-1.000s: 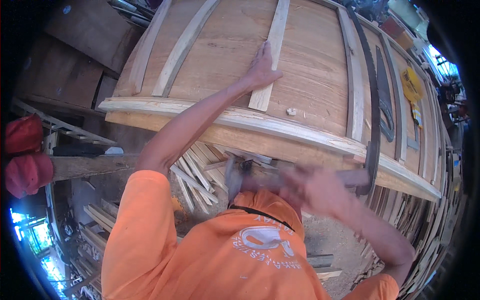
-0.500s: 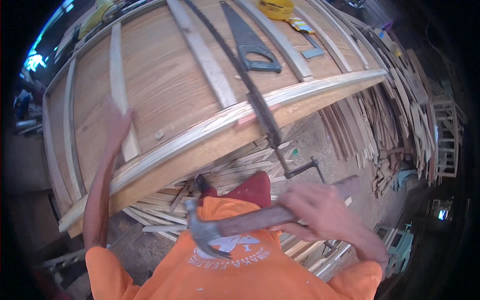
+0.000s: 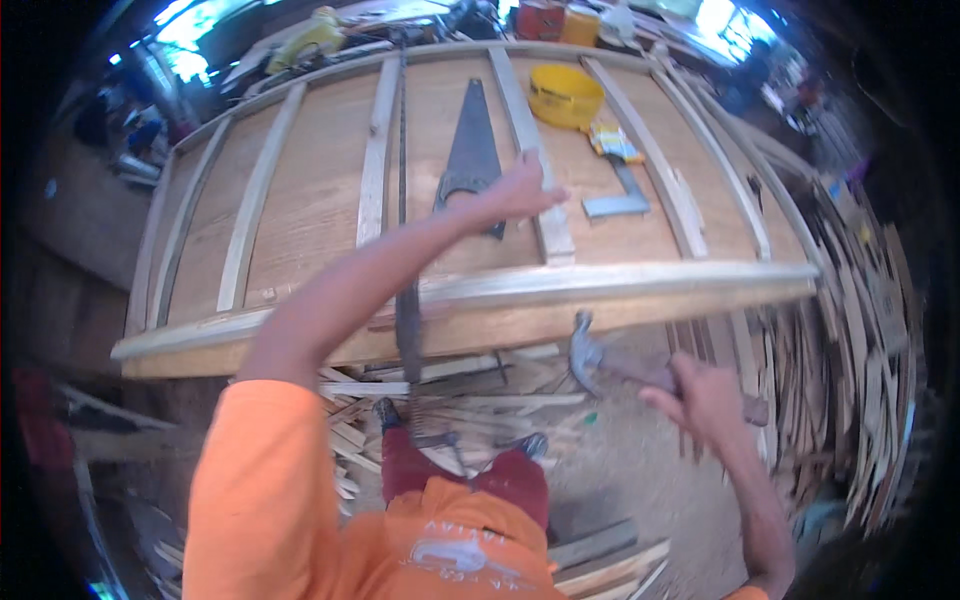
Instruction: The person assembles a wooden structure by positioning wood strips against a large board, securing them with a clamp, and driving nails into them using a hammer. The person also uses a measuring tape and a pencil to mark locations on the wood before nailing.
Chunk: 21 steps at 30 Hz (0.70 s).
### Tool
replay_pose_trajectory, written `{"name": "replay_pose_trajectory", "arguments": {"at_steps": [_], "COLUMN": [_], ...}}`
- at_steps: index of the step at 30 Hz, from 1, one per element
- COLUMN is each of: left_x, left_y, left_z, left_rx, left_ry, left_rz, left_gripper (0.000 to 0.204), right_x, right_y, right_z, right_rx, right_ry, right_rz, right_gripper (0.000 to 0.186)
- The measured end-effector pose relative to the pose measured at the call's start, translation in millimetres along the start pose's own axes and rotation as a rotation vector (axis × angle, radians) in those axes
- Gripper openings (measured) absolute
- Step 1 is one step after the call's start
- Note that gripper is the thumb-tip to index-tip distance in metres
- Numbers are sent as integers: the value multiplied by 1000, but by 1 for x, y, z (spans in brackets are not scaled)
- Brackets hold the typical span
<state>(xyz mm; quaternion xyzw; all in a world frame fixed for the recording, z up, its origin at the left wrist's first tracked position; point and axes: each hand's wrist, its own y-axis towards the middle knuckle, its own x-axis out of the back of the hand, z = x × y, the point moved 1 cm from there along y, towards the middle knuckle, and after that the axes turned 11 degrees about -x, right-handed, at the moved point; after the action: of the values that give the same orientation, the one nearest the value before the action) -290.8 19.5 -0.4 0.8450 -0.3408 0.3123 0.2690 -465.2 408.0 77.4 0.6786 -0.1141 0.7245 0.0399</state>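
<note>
My right hand (image 3: pixel 708 400) is closed round the wooden handle of a claw hammer (image 3: pixel 590 355), out beyond the front edge of a framed wooden panel (image 3: pixel 320 190). The hammer's metal head points left, toward the panel edge. My left arm stretches across the panel, and my left hand (image 3: pixel 522 190) is over or against a wooden batten (image 3: pixel 522 110), slightly blurred, fingers apart. Beneath that forearm lies a handsaw (image 3: pixel 472 140), its handle partly covered. A long bar clamp (image 3: pixel 408 330) crosses the panel's front edge, partly behind my arm.
Right of my left hand lie a yellow tub (image 3: pixel 566 97), a small yellow-white packet (image 3: pixel 615 143) and a metal square (image 3: pixel 618 205). Stacked wood strips (image 3: pixel 800 370) line the right side. Offcuts (image 3: pixel 470 375) litter the floor under the panel, by my feet.
My left hand has moved right, from a left-hand batten to one beyond the saw. The hammer has swung away from my body toward the panel edge. The view has shifted.
</note>
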Motion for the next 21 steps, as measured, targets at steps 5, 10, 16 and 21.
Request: {"name": "replay_pose_trajectory", "arguments": {"at_steps": [5, 10, 16, 21], "left_x": [-74, -79, -93, -96], "left_y": [48, 71, 66, 50], "left_z": [37, 46, 57, 52], "left_rx": [189, 326, 205, 280], "left_ry": [112, 2, -65, -127], "left_rz": [-200, -366, -428, -429], "left_gripper": [127, 110, 110, 124], "right_x": [-1, -5, -12, -9], "right_y": [25, 52, 71, 111], "right_z": [-47, -77, -95, -105], "right_rx": [223, 407, 579, 578], "right_ry": [-72, -71, 53, 98], "right_rz": [162, 140, 230, 434], "right_gripper": [69, 63, 47, 41]}}
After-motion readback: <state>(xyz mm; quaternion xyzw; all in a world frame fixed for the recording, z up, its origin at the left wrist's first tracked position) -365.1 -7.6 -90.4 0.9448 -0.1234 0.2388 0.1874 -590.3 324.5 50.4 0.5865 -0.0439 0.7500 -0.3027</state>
